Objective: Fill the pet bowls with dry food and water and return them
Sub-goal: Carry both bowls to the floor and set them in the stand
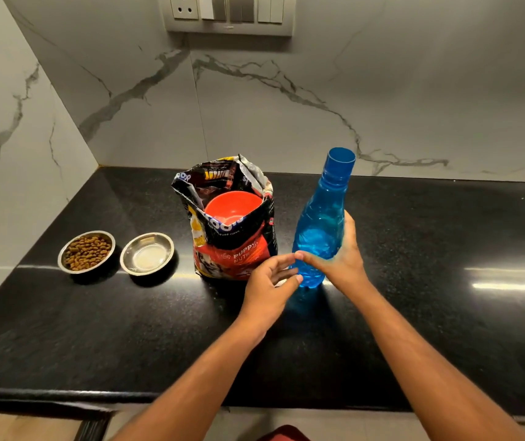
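On the speckled black granite countertop (414, 249), the right hand (340, 256) curls around an upright, translucent blue plastic bottle (321, 224). The left hand (267, 288) is loose-fingered and holds nothing. At far left sit two round bowls: a steel kibble bowl (86, 251) and a shallow steel bowl (147, 253).

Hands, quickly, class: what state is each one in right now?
Left hand: open, fingers loosely spread beside the bottle; contact cannot be told.
Right hand: holding the bottle.

We hold a translucent blue bottle (318, 218); left of the grip, we log a red-and-black printed bag (235, 256), orange-red bowl (232, 206) inside, brown kibble (86, 252) beyond; beneath, speckled black counter (445, 249); behind, grey-veined white marble (286, 106).
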`<action>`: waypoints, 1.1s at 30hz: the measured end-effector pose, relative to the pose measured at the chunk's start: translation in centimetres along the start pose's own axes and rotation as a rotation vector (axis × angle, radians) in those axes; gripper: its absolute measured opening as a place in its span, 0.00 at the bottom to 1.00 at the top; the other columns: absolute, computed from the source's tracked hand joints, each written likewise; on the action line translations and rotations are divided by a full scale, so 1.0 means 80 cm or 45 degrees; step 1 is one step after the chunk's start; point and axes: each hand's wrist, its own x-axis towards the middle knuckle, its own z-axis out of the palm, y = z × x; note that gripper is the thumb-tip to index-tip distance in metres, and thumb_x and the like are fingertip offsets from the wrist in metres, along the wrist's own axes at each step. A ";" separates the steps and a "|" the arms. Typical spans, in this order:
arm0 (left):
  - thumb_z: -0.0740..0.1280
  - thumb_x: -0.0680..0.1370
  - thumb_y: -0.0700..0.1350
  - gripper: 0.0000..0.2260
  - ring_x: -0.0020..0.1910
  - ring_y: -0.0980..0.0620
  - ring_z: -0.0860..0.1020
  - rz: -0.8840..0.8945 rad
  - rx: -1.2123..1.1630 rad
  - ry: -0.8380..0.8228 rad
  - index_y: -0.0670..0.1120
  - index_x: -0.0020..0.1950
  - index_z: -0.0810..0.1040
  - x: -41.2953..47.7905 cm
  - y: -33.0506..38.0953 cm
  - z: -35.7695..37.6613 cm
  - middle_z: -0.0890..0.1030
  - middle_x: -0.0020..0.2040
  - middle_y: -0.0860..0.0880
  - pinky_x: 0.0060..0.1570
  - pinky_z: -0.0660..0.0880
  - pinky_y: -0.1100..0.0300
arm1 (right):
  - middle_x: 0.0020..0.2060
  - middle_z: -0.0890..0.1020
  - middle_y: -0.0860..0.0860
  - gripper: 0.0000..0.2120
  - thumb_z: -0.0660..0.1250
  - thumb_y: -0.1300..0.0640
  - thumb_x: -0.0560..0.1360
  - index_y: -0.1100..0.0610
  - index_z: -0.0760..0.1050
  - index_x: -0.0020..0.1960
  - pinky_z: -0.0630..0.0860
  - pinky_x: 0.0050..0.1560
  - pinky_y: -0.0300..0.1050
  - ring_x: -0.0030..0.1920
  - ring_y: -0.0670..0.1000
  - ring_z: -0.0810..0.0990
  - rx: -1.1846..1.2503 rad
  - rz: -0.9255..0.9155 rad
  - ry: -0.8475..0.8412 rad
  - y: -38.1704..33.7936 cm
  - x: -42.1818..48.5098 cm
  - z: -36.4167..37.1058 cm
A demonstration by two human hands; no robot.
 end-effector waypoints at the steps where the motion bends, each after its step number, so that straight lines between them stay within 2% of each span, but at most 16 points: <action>1: 0.70 0.74 0.34 0.17 0.55 0.57 0.81 0.011 -0.001 -0.008 0.47 0.61 0.77 0.000 -0.001 -0.001 0.82 0.57 0.51 0.57 0.78 0.59 | 0.68 0.68 0.43 0.51 0.81 0.50 0.61 0.45 0.52 0.74 0.68 0.63 0.34 0.68 0.41 0.69 0.024 0.018 0.027 0.004 -0.008 0.003; 4: 0.70 0.74 0.34 0.16 0.54 0.56 0.81 0.014 0.011 0.015 0.45 0.60 0.78 -0.004 -0.009 -0.010 0.83 0.57 0.50 0.56 0.78 0.59 | 0.68 0.66 0.45 0.48 0.80 0.45 0.62 0.49 0.57 0.73 0.68 0.64 0.39 0.68 0.44 0.68 -0.062 0.026 0.298 0.020 -0.042 0.023; 6: 0.69 0.75 0.34 0.14 0.53 0.55 0.81 -0.004 0.005 0.038 0.46 0.58 0.79 -0.010 -0.013 -0.018 0.83 0.56 0.49 0.55 0.78 0.58 | 0.65 0.69 0.48 0.40 0.78 0.46 0.65 0.51 0.61 0.69 0.72 0.62 0.47 0.64 0.47 0.71 -0.057 -0.020 0.536 0.027 -0.068 0.037; 8: 0.69 0.75 0.34 0.12 0.53 0.52 0.82 -0.019 -0.004 0.045 0.47 0.55 0.80 -0.016 -0.017 -0.031 0.84 0.54 0.49 0.51 0.80 0.57 | 0.59 0.73 0.49 0.28 0.75 0.51 0.68 0.49 0.66 0.64 0.74 0.61 0.52 0.59 0.49 0.74 0.047 -0.077 0.613 0.023 -0.085 0.055; 11: 0.68 0.75 0.33 0.12 0.50 0.49 0.82 -0.052 -0.021 0.065 0.50 0.49 0.80 -0.025 -0.023 -0.059 0.84 0.49 0.48 0.46 0.80 0.57 | 0.52 0.77 0.55 0.20 0.70 0.59 0.72 0.45 0.68 0.59 0.74 0.57 0.45 0.53 0.51 0.78 0.252 -0.118 0.481 0.000 -0.104 0.092; 14: 0.67 0.76 0.33 0.10 0.45 0.51 0.83 -0.107 -0.039 0.100 0.48 0.49 0.80 -0.037 -0.029 -0.105 0.84 0.47 0.46 0.45 0.80 0.58 | 0.49 0.78 0.57 0.18 0.67 0.65 0.73 0.50 0.70 0.58 0.74 0.55 0.40 0.50 0.52 0.79 0.309 -0.132 0.279 -0.021 -0.115 0.140; 17: 0.68 0.76 0.36 0.07 0.43 0.51 0.84 -0.150 -0.029 0.165 0.42 0.52 0.81 -0.049 -0.034 -0.160 0.85 0.46 0.44 0.45 0.81 0.57 | 0.47 0.81 0.50 0.12 0.66 0.68 0.75 0.57 0.74 0.56 0.75 0.53 0.38 0.49 0.49 0.80 0.293 -0.087 0.081 -0.038 -0.119 0.190; 19: 0.68 0.76 0.36 0.07 0.42 0.49 0.84 -0.165 -0.011 0.227 0.41 0.53 0.81 -0.057 -0.035 -0.204 0.85 0.45 0.43 0.46 0.82 0.55 | 0.45 0.82 0.46 0.13 0.65 0.68 0.76 0.55 0.76 0.56 0.76 0.52 0.37 0.48 0.47 0.81 0.286 -0.032 -0.077 -0.051 -0.116 0.227; 21: 0.68 0.76 0.36 0.06 0.40 0.47 0.84 -0.167 -0.017 0.296 0.41 0.52 0.81 -0.062 -0.034 -0.245 0.85 0.44 0.41 0.44 0.82 0.54 | 0.44 0.82 0.47 0.12 0.65 0.64 0.77 0.51 0.78 0.56 0.78 0.50 0.41 0.46 0.49 0.82 0.266 0.008 -0.196 -0.060 -0.108 0.262; 23: 0.68 0.76 0.35 0.05 0.39 0.46 0.83 -0.164 -0.034 0.379 0.40 0.51 0.81 -0.063 -0.031 -0.289 0.84 0.44 0.38 0.42 0.81 0.55 | 0.43 0.82 0.52 0.11 0.65 0.60 0.77 0.48 0.78 0.55 0.79 0.43 0.47 0.40 0.51 0.83 0.282 0.140 -0.209 -0.066 -0.092 0.301; 26: 0.67 0.76 0.34 0.05 0.37 0.47 0.83 -0.156 -0.061 0.489 0.38 0.51 0.80 -0.059 -0.025 -0.350 0.84 0.41 0.39 0.38 0.80 0.59 | 0.39 0.81 0.57 0.10 0.64 0.62 0.79 0.51 0.77 0.56 0.77 0.31 0.45 0.31 0.51 0.81 0.304 0.378 -0.103 -0.066 -0.065 0.352; 28: 0.66 0.77 0.34 0.04 0.35 0.48 0.82 -0.154 -0.087 0.568 0.39 0.49 0.80 -0.054 -0.021 -0.391 0.83 0.39 0.41 0.35 0.80 0.61 | 0.39 0.80 0.55 0.11 0.63 0.61 0.79 0.57 0.72 0.61 0.77 0.28 0.44 0.28 0.52 0.80 0.275 0.525 -0.006 -0.068 -0.048 0.379; 33: 0.67 0.76 0.37 0.03 0.34 0.49 0.81 -0.161 -0.097 0.879 0.43 0.47 0.78 -0.028 -0.027 -0.472 0.81 0.41 0.41 0.32 0.80 0.59 | 0.42 0.79 0.57 0.19 0.60 0.55 0.81 0.54 0.61 0.70 0.76 0.23 0.43 0.27 0.52 0.78 0.226 0.737 0.086 -0.063 -0.014 0.409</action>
